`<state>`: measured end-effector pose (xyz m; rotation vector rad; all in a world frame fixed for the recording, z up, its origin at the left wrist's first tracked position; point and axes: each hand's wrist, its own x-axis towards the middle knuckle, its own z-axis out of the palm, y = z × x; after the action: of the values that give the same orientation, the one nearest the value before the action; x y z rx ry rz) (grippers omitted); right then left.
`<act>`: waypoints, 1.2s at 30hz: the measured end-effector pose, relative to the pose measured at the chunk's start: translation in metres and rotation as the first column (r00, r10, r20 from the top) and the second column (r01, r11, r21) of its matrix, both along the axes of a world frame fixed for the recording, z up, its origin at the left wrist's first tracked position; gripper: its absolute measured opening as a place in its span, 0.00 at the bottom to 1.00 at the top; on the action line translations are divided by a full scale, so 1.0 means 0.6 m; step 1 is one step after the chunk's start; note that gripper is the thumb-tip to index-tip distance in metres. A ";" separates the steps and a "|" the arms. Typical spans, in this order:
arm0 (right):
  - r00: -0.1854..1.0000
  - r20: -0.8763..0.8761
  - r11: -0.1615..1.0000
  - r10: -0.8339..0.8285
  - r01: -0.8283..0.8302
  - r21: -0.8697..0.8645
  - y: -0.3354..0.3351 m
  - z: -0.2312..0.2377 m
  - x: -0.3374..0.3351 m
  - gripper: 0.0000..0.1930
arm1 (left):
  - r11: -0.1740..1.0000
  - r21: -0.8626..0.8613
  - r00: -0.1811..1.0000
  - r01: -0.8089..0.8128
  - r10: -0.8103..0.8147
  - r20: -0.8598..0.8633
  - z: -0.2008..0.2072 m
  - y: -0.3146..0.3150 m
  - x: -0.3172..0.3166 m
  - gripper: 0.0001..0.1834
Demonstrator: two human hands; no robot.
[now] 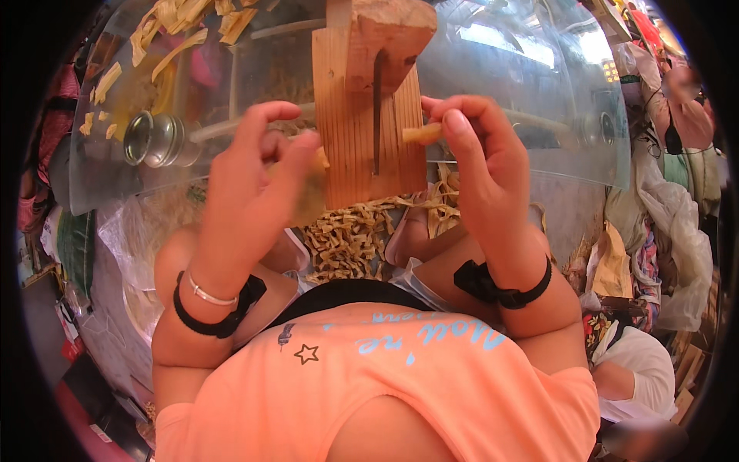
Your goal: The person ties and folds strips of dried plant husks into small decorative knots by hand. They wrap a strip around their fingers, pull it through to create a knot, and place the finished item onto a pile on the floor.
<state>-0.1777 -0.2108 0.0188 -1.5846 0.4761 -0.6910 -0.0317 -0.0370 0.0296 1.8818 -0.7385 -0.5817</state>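
Observation:
In front of me a wooden board [335, 100] lies over the glass table edge, with a thick wooden block [392, 38] at its far end. A narrow dark metal blade [376, 123] runs from the block down the board's middle. To the right of the blade, my right hand [489, 150] pinches a short yellowish strip [422, 134] between thumb and fingers. My left hand [258, 169], slightly blurred, is at the board's left edge with its fingers curled; a yellowish strip end [322, 159] shows by its thumb. Most of that piece is hidden.
Many short cut pieces [346, 239] lie heaped below the board between my legs. Longer dried strips [177, 23] are scattered on the glass tabletop [493, 85]. A round metal fitting [154, 138] is under the glass at left. Another person [639, 369] sits at right, near plastic bags [677, 239].

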 end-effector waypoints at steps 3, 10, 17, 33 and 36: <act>1.000 0.001 1.000 0.020 -0.020 0.020 0.020 0.000 -0.006 0.08 | 0.999 0.028 0.995 0.046 -0.049 0.083 -0.010 -0.004 -0.012 0.15; 0.991 0.092 0.936 -0.098 0.123 -0.329 0.036 0.015 -0.030 0.05 | 0.993 0.048 0.993 0.105 -0.102 -0.066 0.009 0.059 0.019 0.12; 0.966 0.009 0.606 0.257 -0.154 -0.780 0.080 0.044 -0.043 0.18 | 0.833 -0.456 0.891 0.314 -0.424 -0.161 0.061 0.121 -0.024 0.07; 0.777 -0.436 0.872 0.454 -0.488 0.039 0.043 0.088 -0.092 0.19 | 0.814 -0.217 0.823 0.539 -0.563 -0.067 0.023 0.053 -0.098 0.20; 0.324 -0.819 0.432 0.474 -0.896 -0.104 0.059 0.071 -0.095 0.28 | 0.760 -0.218 0.790 0.612 -0.581 0.194 0.037 0.053 -0.084 0.20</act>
<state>-0.2349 -0.1756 0.0617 -2.3681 -0.0218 0.6427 -0.0818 -0.0054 0.0519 1.4084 -1.4517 -0.7257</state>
